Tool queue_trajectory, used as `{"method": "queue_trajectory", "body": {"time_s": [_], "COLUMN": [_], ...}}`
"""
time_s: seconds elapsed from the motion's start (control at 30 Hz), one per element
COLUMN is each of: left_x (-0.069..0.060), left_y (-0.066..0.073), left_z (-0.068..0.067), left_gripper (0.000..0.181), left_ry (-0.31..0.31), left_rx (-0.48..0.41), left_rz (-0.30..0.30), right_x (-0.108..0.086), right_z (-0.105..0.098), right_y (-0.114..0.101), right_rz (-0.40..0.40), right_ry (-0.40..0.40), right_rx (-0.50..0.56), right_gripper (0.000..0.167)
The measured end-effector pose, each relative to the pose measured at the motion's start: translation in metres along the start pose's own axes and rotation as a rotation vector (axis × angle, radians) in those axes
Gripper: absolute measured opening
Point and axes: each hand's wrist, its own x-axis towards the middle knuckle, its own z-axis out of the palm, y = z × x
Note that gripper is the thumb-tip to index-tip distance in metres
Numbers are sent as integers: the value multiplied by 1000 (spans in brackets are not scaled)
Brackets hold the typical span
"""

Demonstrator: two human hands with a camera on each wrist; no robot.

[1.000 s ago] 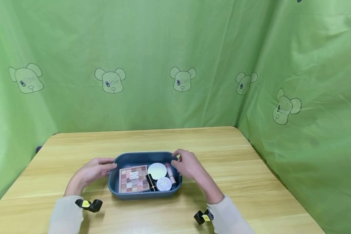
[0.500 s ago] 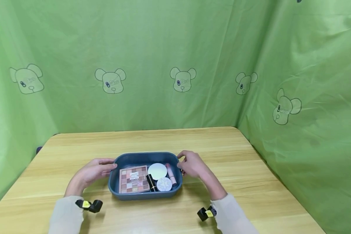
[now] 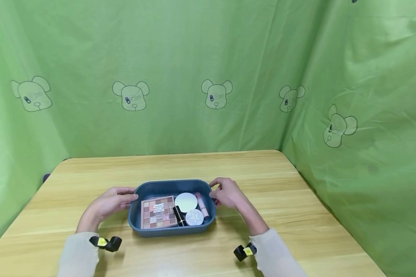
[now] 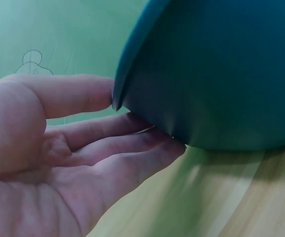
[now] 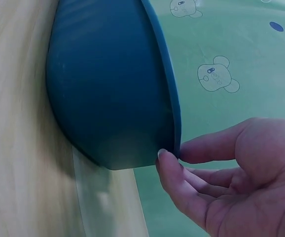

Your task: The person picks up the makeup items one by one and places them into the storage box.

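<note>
A dark blue tray (image 3: 171,232) sits on the wooden table between both hands. Inside lie an eyeshadow palette (image 3: 158,212), a black lipstick (image 3: 178,216), a pink lipstick tube (image 3: 202,206), a plain white round compact (image 3: 186,202) and a smaller round compact with a star (image 3: 194,217). My left hand (image 3: 109,204) holds the tray's left end; in the left wrist view, the thumb meets the rim and the fingers (image 4: 127,163) touch the outer wall. At the right end, my right hand (image 3: 227,193) pinches the rim between thumb and finger, clearer in the right wrist view.
The light wooden table (image 3: 284,215) extends around the tray on all sides. Green curtains (image 3: 173,127) printed with bear heads hang behind it and along both sides. Each wrist wears a small black camera, such as the left one (image 3: 105,243).
My right hand has shifted rightward, from above the tray's inside near the pink lipstick tube to its right rim, which it now pinches. The left hand and tray stay nearly still.
</note>
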Motion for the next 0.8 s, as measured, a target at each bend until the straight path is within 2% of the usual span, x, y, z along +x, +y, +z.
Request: {"method": "queue_trajectory", "body": {"time_s": [0.3, 0.53, 0.8], "left_x": [-1, -2, -2], "left_y": [2, 5, 7], "left_z": [0, 2, 6], "left_gripper": [59, 61, 59], "left_ry": [11, 31, 68], "left_rx": [24, -4, 19], "left_rz": [2, -12, -26], "right_x": [3, 3, 5], "right_z": [1, 1, 2], "right_y": [3, 2, 3], "right_rz": [-3, -6, -21], "right_ry": [31, 43, 61], "right_rx": [11, -9, -10], "right_gripper": [31, 31, 30]}}
